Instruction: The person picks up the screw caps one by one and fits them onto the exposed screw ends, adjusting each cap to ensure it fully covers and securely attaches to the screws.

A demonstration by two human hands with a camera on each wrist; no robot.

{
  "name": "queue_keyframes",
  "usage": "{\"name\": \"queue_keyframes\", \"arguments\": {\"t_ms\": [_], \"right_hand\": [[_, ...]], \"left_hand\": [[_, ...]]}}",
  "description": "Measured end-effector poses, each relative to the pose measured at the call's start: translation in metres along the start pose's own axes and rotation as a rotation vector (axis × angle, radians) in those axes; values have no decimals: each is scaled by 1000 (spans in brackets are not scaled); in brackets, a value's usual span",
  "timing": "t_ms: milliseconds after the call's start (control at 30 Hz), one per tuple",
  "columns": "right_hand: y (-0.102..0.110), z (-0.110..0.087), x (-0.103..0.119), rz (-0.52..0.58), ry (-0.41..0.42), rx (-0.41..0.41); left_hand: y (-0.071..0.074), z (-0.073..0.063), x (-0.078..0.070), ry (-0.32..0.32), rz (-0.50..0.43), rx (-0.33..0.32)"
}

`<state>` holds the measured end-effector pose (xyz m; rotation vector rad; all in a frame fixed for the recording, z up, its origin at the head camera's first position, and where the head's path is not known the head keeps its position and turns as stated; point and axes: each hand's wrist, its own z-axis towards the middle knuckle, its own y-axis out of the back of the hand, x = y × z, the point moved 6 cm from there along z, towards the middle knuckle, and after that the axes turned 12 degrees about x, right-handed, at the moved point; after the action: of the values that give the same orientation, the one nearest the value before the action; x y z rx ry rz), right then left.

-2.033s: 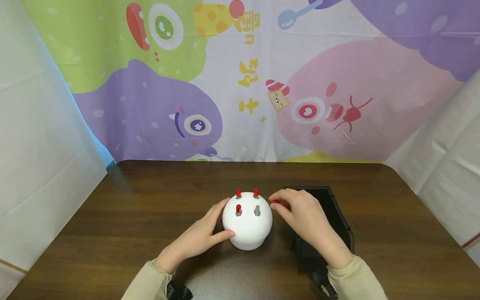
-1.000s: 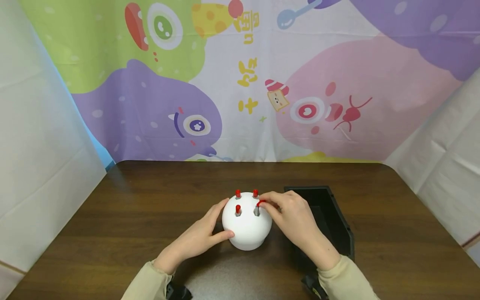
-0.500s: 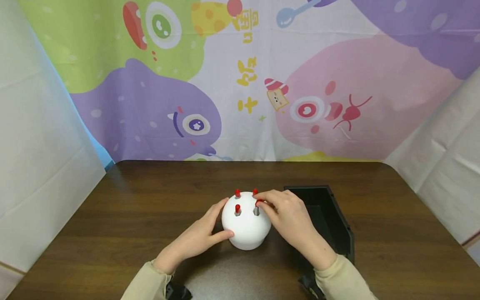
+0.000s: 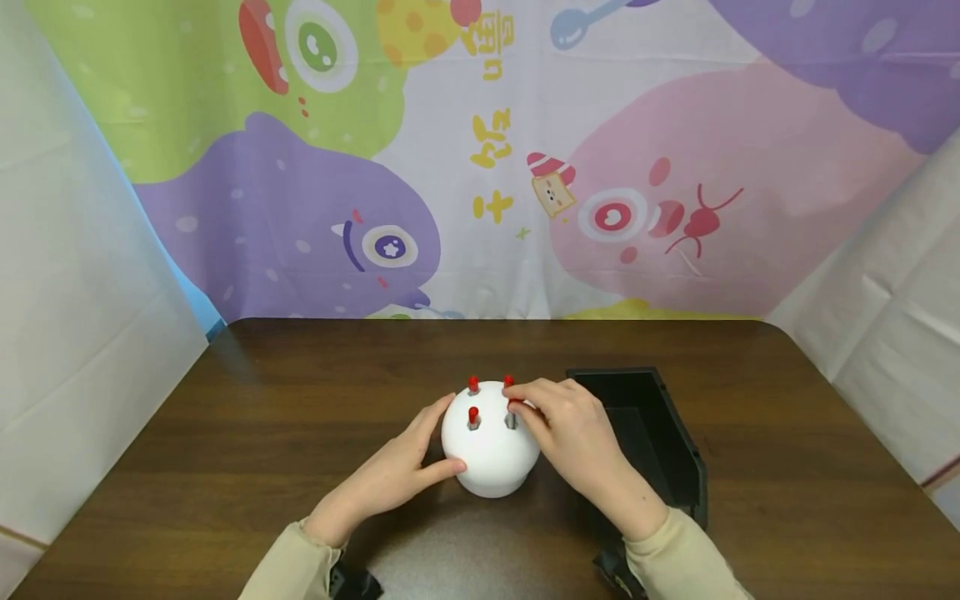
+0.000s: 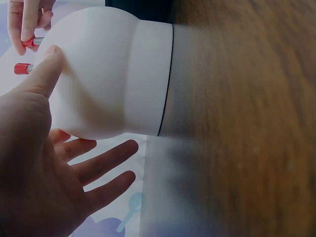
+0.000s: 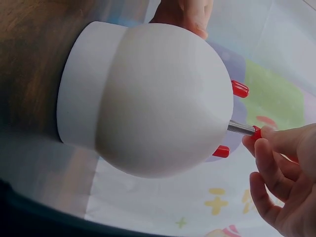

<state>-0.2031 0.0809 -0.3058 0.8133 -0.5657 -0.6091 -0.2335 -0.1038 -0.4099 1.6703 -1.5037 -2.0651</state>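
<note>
A white ball-shaped body (image 4: 491, 454) on a short round base stands on the table, with metal posts on its upper side. Three posts carry red caps: far left (image 4: 473, 383), far right (image 4: 508, 381) and near left (image 4: 473, 414). My left hand (image 4: 390, 471) holds the ball's left side between thumb and index finger; its other fingers stretch out free in the left wrist view. Between thumb and index finger my right hand (image 4: 581, 433) pinches a red cap (image 6: 256, 132) at the tip of the near-right, threaded-looking metal post (image 6: 241, 128). Those fingertips partly hide this cap.
Right of the ball sits a black tray (image 4: 648, 425), partly covered by my right hand and forearm. The brown wooden table (image 4: 322, 375) ends at a printed cloth backdrop (image 4: 487, 275), with white cloth walls at both sides.
My right hand has moved left from beside the tray's edge, bringing the red cap onto the bare near-right post. My left hand has stayed on the ball. The view has shifted slightly.
</note>
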Motion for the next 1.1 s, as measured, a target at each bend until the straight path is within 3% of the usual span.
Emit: {"name": "queue_keyframes", "arguments": {"t_ms": [1100], "right_hand": [[-4, -1, 3, -44, 20, 13]], "left_hand": [[1, -1, -2, 11, -4, -3]]}}
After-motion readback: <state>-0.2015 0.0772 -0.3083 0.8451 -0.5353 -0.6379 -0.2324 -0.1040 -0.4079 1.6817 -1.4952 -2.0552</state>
